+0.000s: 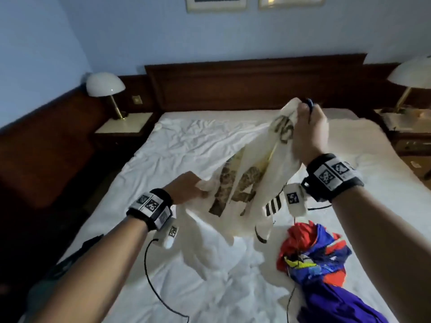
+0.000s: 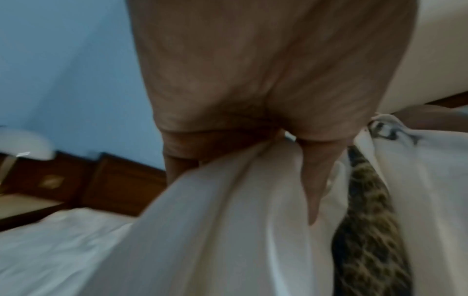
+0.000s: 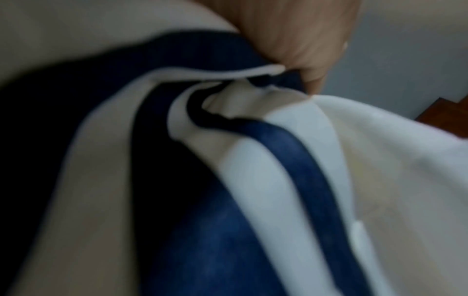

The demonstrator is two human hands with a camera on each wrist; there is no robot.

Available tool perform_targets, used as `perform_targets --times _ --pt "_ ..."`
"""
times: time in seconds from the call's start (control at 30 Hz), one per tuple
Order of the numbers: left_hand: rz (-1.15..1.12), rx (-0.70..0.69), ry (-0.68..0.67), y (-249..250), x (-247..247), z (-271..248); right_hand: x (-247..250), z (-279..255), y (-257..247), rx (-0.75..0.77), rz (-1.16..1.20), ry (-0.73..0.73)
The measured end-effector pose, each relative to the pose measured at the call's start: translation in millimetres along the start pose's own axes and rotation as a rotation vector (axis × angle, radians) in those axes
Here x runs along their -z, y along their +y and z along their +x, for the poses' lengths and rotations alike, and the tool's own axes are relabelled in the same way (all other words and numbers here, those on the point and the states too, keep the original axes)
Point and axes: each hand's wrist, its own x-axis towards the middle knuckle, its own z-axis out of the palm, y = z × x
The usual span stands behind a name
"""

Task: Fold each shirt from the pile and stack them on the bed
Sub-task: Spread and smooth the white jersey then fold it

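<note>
We hold the white shirt (image 1: 242, 183) above the bed (image 1: 177, 145), both hands' fingers (image 2: 316, 180) clamped on its cloth; bunched as it is, it may land twisted and fold crooked.

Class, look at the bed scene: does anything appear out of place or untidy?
The multicoloured blue, red and purple garment lies crumpled, unfolded, on the wrinkled white bed sheet. Nothing looks damaged or spilled.

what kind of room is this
A bedroom, possibly a hotel room: a bed with white sheets and a dark wooden headboard, flanked by matching dome lamps on nightstands, framed pictures above.
</note>
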Motion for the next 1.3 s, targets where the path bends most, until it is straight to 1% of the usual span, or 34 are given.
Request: perform_targets --times 0.07,0.13,0.17,0.23,0.3,0.33,0.37,0.4,0.43,0.5,0.53,0.57,0.6,0.63,0.7,0.73,0.77,0.8,0.87,0.9,0.93,0.97,1.0,1.03,1.07,1.1,1.17,1.2,1.23,1.27,1.3 --pt "-0.109 0.126 -0.005 -41 0 -23 -24 -4 1 -0.035 -0.067 -0.034" --pt "-0.277 0.187 0.033 -65 -3 -45 -49 -12 9 -0.082 -0.1 -0.129" --pt "-0.416 0.179 0.05 -68 -4 -56 -61 -19 14 -0.092 -0.143 -0.204" --pt "-0.712 0.111 0.064 -61 -7 -73 -81 -40 22 -0.07 -0.232 -0.385" --pt "-0.929 0.068 0.115 -49 -8 -77 -95 -69 26 -0.078 -0.339 -0.591" --pt "-0.993 0.077 0.156 -44 -7 -75 -99 -86 26 -0.092 -0.378 -0.652" --pt "-1.04 0.088 0.19 -40 -6 -71 -101 -104 23 -0.099 -0.381 -0.665" --pt "-1.077 0.099 0.204 -38 -4 -68 -101 -124 21 -0.117 -0.326 -0.665" --pt "-1.116 0.102 0.205 -35 -2 -64 -99 -144 16 -0.161 -0.191 -0.683" --pt "-1.18 0.1 0.195 -29 1 -59 -95 -188 9 -0.28 0.067 -0.793" --pt "-1.189 0.091 0.179 -25 3 -57 -93 -209 7 -0.3 0.109 -0.869" --pt "-1.198 0.069 0.153 -22 4 -53 -94 -226 7 -0.281 0.089 -0.928" --pt "-1.198 0.038 0.124 -21 7 -52 -98 -238 11 -0.253 0.052 -0.94" --pt "-1.193 -0.004 0.088 -20 10 -52 -105 -246 16 -0.214 0.033 -0.906" --pt "-1.14 -0.085 0.045 -20 21 -55 -114 -249 23 -0.202 0.064 -0.764" --pt "-1.116 -0.129 0.053 -22 27 -57 -116 -246 24 -0.205 0.093 -0.69" --pt "-1.1 -0.153 0.091 -26 33 -57 -115 -241 22 -0.205 0.11 -0.624" --pt "-1.083 -0.144 0.146 -34 39 -54 -112 -235 18 -0.219 0.113 -0.576" --pt "-0.973 -0.08 0.265 -50 45 -51 -105 -221 6 -0.223 0.121 -0.543" --pt "-0.847 -0.039 0.317 -59 44 -49 -102 -213 2 -0.216 0.114 -0.536" --pt "-0.672 -0.017 0.373 -69 40 -49 -101 -205 -4 -0.208 0.1 -0.531" --pt "-0.497 -0.026 0.442 -75 33 -53 -100 -198 -8 -0.201 0.085 -0.515" --pt "-0.376 -0.076 0.52 -78 24 -59 -101 -192 -12 -0.195 0.081 -0.497" --pt "-0.318 -0.145 0.589 -77 13 -69 -102 -187 -16 -0.191 0.08 -0.482" --pt "-0.314 -0.218 0.591 -73 1 -79 -103 -184 -21 -0.186 0.078 -0.476" --pt "-0.353 -0.278 0.504 -66 -9 -89 -105 -181 -26 -0.177 0.074 -0.486" --pt "-0.507 -0.299 0.194 -51 -32 -100 -107 -180 -37 -0.15 0.062 -0.54" --pt "-0.559 -0.302 0.081 -47 -45 -100 -107 -182 -42 -0.137 0.058 -0.568" --pt "-0.584 -0.285 0.037 -46 -57 -95 -108 -183 -45 -0.123 0.059 -0.587" --pt "-0.601 -0.237 0.05 -47 -66 -87 -109 -183 -46 -0.113 0.068 -0.591" --pt "-0.626 -0.18 0.093 -48 -73 -80 -109 -182 -44 -0.112 0.085 -0.585"
